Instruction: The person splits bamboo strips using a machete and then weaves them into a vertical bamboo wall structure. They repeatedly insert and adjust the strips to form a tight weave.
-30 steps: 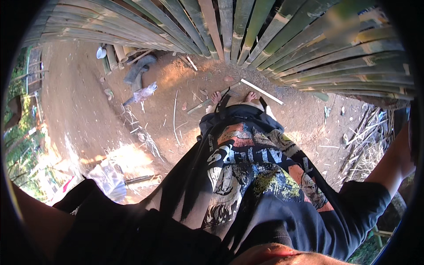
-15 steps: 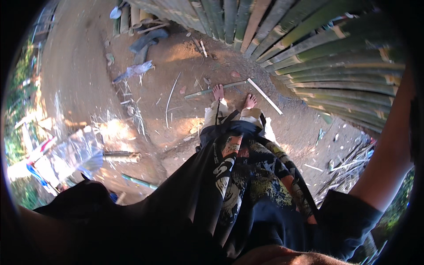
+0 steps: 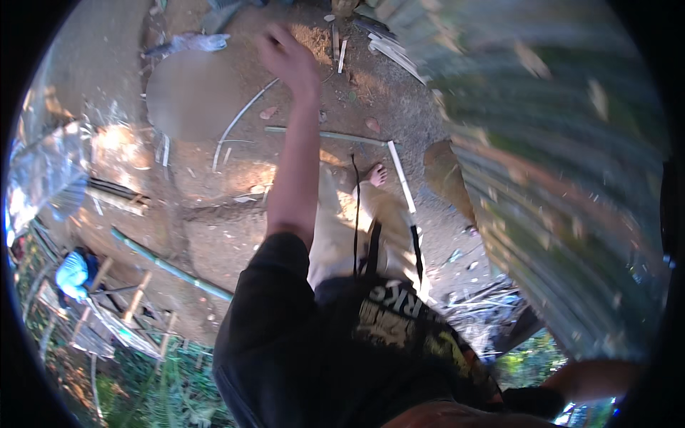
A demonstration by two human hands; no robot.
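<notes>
My left arm stretches forward over the dirt ground, and my left hand (image 3: 289, 63) is near the top of the view, smeared by motion. Its fingers are too blurred to read, and nothing clearly shows in them. Below and beside that hand lie a curved pale strip (image 3: 239, 121) and a thin green bamboo strip (image 3: 325, 133). My right forearm (image 3: 596, 379) runs out at the lower right rim, with the hand out of sight. Close by on the right rises a slanting surface of split bamboo slats (image 3: 556, 178), blurred.
A straight white strip (image 3: 401, 175) lies by my bare foot (image 3: 377, 175). Leftward are a green bamboo pole (image 3: 171, 267), short bamboo pieces (image 3: 118, 196) and a clear plastic sheet (image 3: 50, 171). Thin sticks are heaped (image 3: 485, 299) below the slats. Green plants edge the lower left.
My left arm has come into view and reached forward. My right arm has dropped lower at the right rim. The view has shifted, bringing the bamboo slats larger and blurred.
</notes>
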